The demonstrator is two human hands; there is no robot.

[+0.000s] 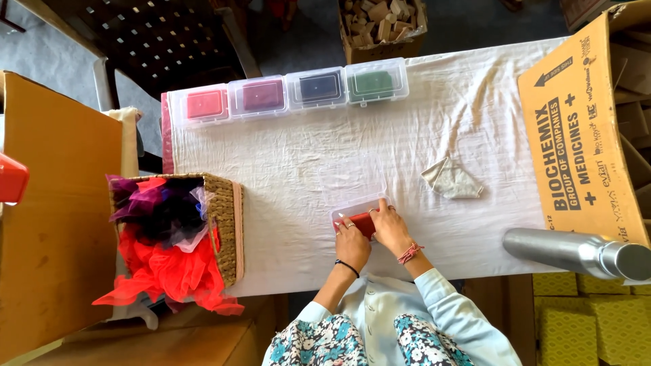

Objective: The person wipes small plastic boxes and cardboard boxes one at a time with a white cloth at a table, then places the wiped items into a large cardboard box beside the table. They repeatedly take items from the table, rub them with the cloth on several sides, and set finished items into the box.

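Note:
A small clear plastic box (356, 207) with red cloth (364, 222) inside lies near the table's front edge. My left hand (352, 242) rests on its near left side, and my right hand (390, 224) presses on its right side, fingers over the lid. Both hands hold the box. A folded whitish cloth (453, 180) lies on the white tablecloth (305, 156) to the right of the box. Along the far edge stands a row of clear lidded boxes with red (204, 104), purple (262, 95), dark blue (319, 87) and green (371, 82) cloth inside.
A woven basket (227, 224) full of red and purple net fabric stands at the table's left. A steel bottle (576, 252) lies at the front right beside a large cardboard box (583, 129). A carton of wooden pieces (380, 24) sits beyond the table.

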